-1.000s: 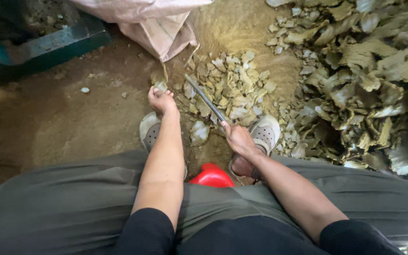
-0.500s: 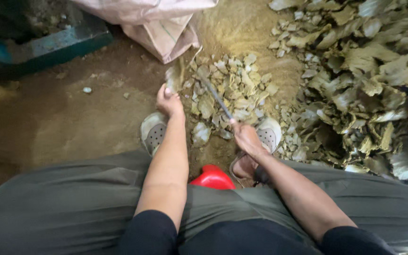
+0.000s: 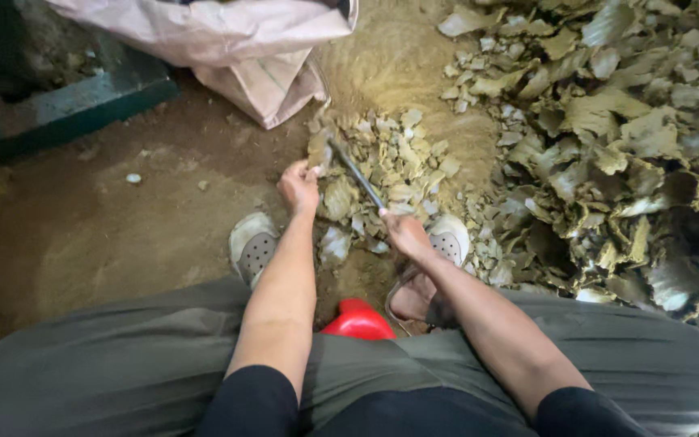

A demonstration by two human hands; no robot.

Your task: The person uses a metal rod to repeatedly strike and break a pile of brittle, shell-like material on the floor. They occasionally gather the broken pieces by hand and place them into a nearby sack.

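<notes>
My left hand [image 3: 298,185] grips a flat pale-brown husk piece [image 3: 319,149] and holds it upright over the dirt floor. My right hand [image 3: 403,231] is closed around the handle of a long dark blade [image 3: 356,174], whose tip meets the husk piece near its top. Below the blade lies a small heap of cut pale chips [image 3: 398,166]. I sit low with both knees spread, in grey-green trousers and black sleeves.
A large pile of curled dry husks [image 3: 616,137] fills the right side. A pale sack [image 3: 236,48] lies at the top, a dark green ledge [image 3: 66,101] to its left. My two grey clogs [image 3: 254,247] flank the chips; a red stool edge [image 3: 357,320] shows between my legs.
My left hand has lifted the husk piece up and away from me. The blade has swung up with it and now touches the piece near its top.
</notes>
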